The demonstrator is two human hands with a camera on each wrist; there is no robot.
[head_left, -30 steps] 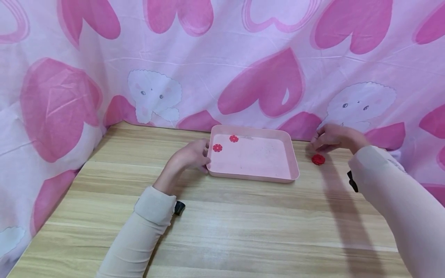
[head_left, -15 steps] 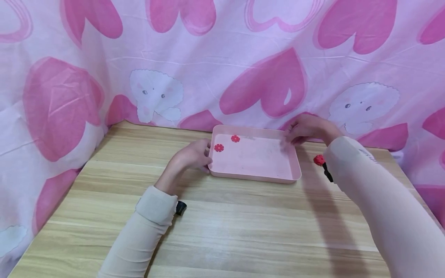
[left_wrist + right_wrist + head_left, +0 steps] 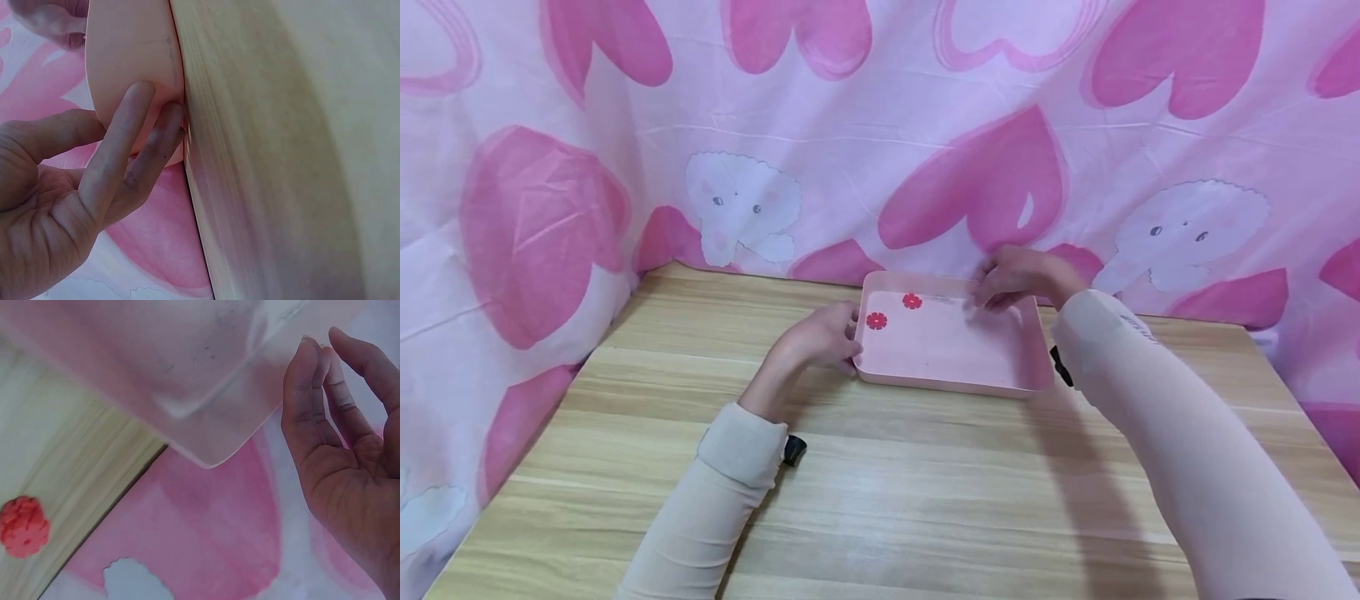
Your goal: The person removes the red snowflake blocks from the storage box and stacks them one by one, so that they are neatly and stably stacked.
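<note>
A shallow pink tray (image 3: 955, 384) lies on the table. My left hand (image 3: 827, 335) holds its left end; in the left wrist view, fingertips press the outer wall while another finger reaches the rim. Inside, at the back left, lie two red flower-shaped discs, one disc (image 3: 876, 321) nearer the left wall and another disc (image 3: 912, 301) behind it. My right hand (image 3: 1011, 277) hovers over the tray's back right part, fingers bent toward the thumb. I cannot tell if anything sits between its fingertips. A small pile of red discs (image 3: 25, 528) shows in the right wrist view.
The wooden table (image 3: 850, 500) extends toward me in front of the tray. Pink cloth (image 3: 820, 167) with hearts and white animals hangs right behind the table's back edge. My right sleeve (image 3: 1135, 392) covers the disc pile in the head view.
My right hand has moved left, from beside the red disc pile to over the tray's back right part. My left hand stays on the tray's left end.
</note>
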